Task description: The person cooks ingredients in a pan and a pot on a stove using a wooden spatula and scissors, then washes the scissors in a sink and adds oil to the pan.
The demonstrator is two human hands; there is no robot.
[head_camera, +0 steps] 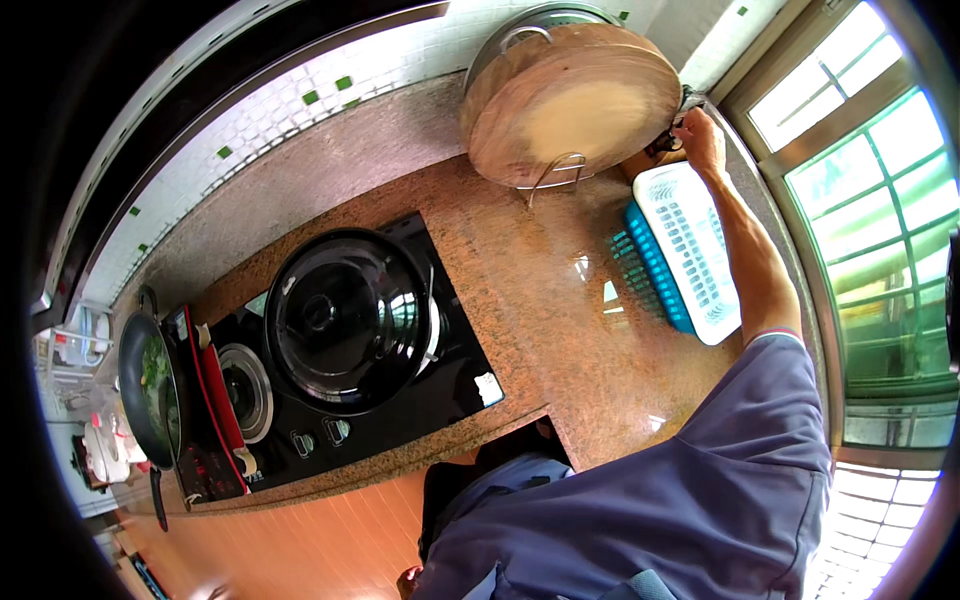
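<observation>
My right hand [703, 141] reaches to the far corner of the counter, beside the edge of a thick round wooden chopping board [585, 112]. Its fingers are at some small dark items [664, 142], which look like handles; whether they grip one is not clear. Under my forearm lies a white plastic basket [686, 240] with slots, over a blue plastic basket [651, 255]. The board stands on edge in a wire rack [556, 174]. Of my left hand [409, 580], only a small part shows at the bottom edge, low beside my body; its fingers are hidden.
A black domed lid [345, 315] covers the right burner of a black glass cooktop [465, 375]. Left of the bare burner [238, 394] stands a red panel [217, 397]. Beyond it is a wok [142, 382] holding leafy greens. A barred window [862, 247] borders the counter [555, 300].
</observation>
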